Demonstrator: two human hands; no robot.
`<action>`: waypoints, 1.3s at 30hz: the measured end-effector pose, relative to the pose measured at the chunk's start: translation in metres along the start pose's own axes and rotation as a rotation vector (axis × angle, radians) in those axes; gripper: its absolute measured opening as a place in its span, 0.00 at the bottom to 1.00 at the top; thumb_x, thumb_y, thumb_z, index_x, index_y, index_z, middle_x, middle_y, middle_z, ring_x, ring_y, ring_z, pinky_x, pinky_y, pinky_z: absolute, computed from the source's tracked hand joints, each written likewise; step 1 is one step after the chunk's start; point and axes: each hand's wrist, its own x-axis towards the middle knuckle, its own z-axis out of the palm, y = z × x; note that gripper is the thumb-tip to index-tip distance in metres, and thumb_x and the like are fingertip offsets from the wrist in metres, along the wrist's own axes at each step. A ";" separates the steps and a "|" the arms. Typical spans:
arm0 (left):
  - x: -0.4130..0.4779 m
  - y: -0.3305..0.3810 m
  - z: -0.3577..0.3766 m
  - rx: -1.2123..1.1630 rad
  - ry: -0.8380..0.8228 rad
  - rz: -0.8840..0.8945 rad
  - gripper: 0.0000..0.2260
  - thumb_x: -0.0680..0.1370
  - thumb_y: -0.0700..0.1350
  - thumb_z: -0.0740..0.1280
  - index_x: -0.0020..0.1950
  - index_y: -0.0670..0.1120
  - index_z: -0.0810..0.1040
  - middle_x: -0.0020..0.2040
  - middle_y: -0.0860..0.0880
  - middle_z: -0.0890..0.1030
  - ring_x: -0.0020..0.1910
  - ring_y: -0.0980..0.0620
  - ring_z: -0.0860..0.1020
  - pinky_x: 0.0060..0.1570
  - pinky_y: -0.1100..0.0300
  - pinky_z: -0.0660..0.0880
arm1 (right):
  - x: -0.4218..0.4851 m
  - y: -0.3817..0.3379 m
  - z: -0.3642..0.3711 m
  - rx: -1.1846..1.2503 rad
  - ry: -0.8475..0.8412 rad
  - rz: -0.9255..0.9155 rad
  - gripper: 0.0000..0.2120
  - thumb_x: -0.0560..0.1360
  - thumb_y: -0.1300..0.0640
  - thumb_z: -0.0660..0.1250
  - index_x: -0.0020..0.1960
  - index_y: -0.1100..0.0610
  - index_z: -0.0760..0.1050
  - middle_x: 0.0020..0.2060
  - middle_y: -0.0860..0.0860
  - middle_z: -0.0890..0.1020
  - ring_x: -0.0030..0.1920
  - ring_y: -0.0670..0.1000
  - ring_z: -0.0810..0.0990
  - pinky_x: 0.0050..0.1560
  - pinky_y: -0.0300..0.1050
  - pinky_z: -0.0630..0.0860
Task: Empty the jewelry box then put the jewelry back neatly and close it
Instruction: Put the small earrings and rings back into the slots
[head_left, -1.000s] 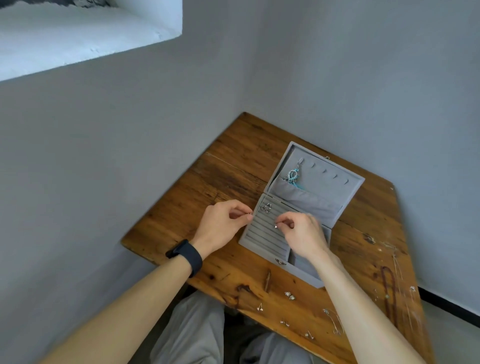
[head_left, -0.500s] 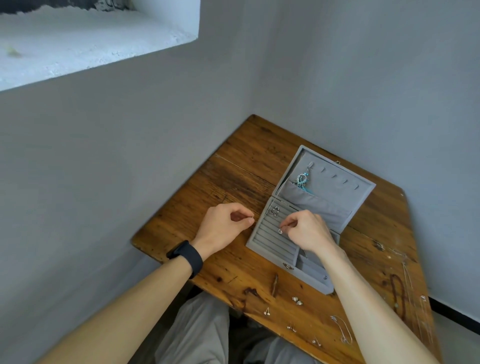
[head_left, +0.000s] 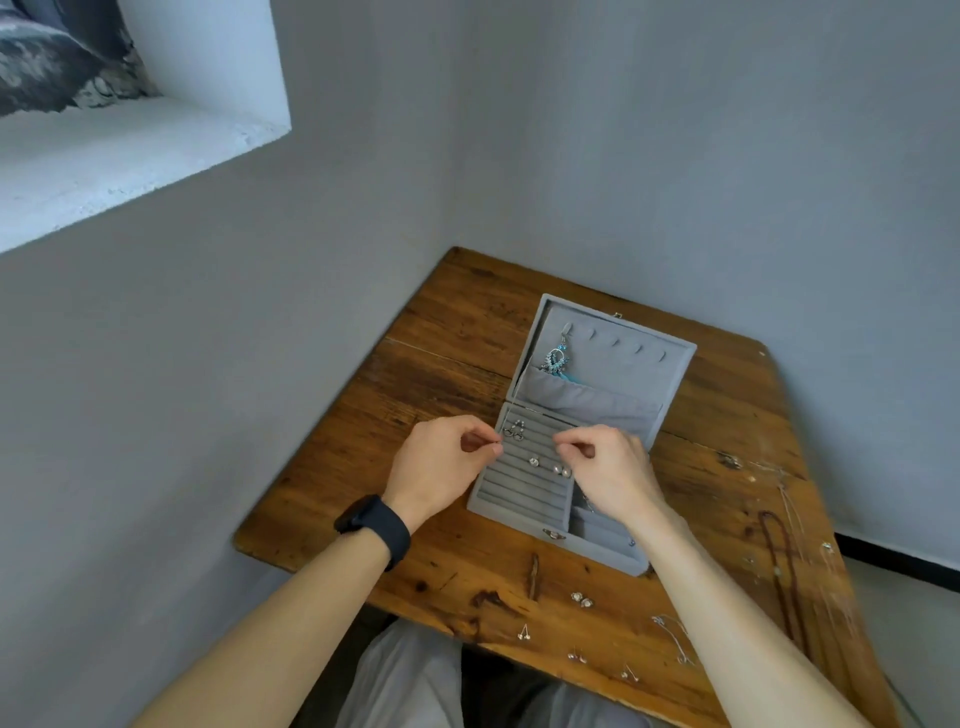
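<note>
The grey jewelry box (head_left: 524, 499) lies open on the wooden table (head_left: 447, 364), its lid (head_left: 639, 364) tilted back. A blue dangling earring (head_left: 556, 359) hangs inside the lid. Small rings (head_left: 514, 429) and pearl studs (head_left: 560, 470) sit in the slotted tray. My left hand (head_left: 441, 467) hovers at the tray's left edge, thumb and forefinger pinching something tiny like an earring. My right hand (head_left: 610, 473) is over the tray's right side with curled fingers; I see nothing between its pinched fingertips. It hides part of the right compartment.
Loose studs (head_left: 582, 599) and hook earrings (head_left: 675, 634) lie near the table's front edge. A dark bead necklace (head_left: 782, 561) and thin silver chains (head_left: 831, 597) lie at the right. Grey walls close in behind and left. A window ledge (head_left: 130, 156) is upper left.
My right hand has lifted off the slotted tray, and pearl studs now show in the slots where it was. My left hand stays pinched at the tray's left edge.
</note>
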 end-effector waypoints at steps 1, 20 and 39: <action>0.003 0.003 0.002 0.048 -0.017 0.012 0.07 0.77 0.56 0.71 0.53 0.59 0.84 0.49 0.62 0.83 0.50 0.65 0.79 0.50 0.60 0.80 | -0.010 0.006 -0.002 0.012 0.062 0.005 0.10 0.79 0.53 0.66 0.58 0.49 0.82 0.53 0.45 0.83 0.53 0.47 0.79 0.52 0.39 0.71; 0.025 0.043 0.040 0.352 -0.091 -0.056 0.06 0.79 0.53 0.70 0.53 0.55 0.84 0.50 0.54 0.84 0.47 0.54 0.79 0.44 0.57 0.79 | -0.086 0.080 0.043 -0.092 0.374 0.152 0.13 0.79 0.52 0.65 0.63 0.53 0.77 0.63 0.52 0.77 0.63 0.55 0.72 0.55 0.52 0.74; 0.010 0.040 0.057 0.531 -0.020 0.080 0.12 0.81 0.54 0.64 0.61 0.54 0.82 0.54 0.51 0.82 0.53 0.48 0.80 0.43 0.52 0.80 | -0.087 0.085 0.055 0.045 0.395 0.172 0.13 0.80 0.53 0.63 0.64 0.51 0.75 0.65 0.50 0.76 0.65 0.54 0.73 0.61 0.55 0.71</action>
